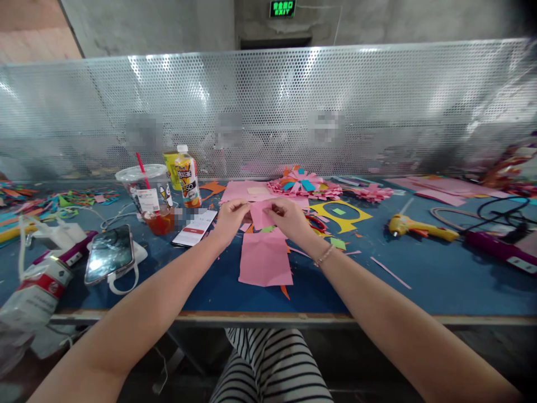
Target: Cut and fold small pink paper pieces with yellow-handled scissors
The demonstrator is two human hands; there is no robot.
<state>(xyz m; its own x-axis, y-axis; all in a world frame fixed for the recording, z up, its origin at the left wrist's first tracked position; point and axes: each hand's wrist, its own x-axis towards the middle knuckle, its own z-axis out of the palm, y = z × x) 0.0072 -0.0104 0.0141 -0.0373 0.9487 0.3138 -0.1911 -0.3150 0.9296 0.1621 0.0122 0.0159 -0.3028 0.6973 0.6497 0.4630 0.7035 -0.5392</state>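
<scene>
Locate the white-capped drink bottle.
In the head view, the white-capped drink bottle stands left of centre, just right of the clear plastic cup and behind the white-screened phone.

Left arm (159, 296) and right arm (377, 296): bare, reaching forward from the lower corners of the view and converging ahead. Left hand (232, 220) and right hand (290, 217): roughly level, near each other but apart, fingertips (245, 207) turned inward, pinched together on both. Left wrist (216, 238) and right wrist (318, 246): behind the hands.
</scene>
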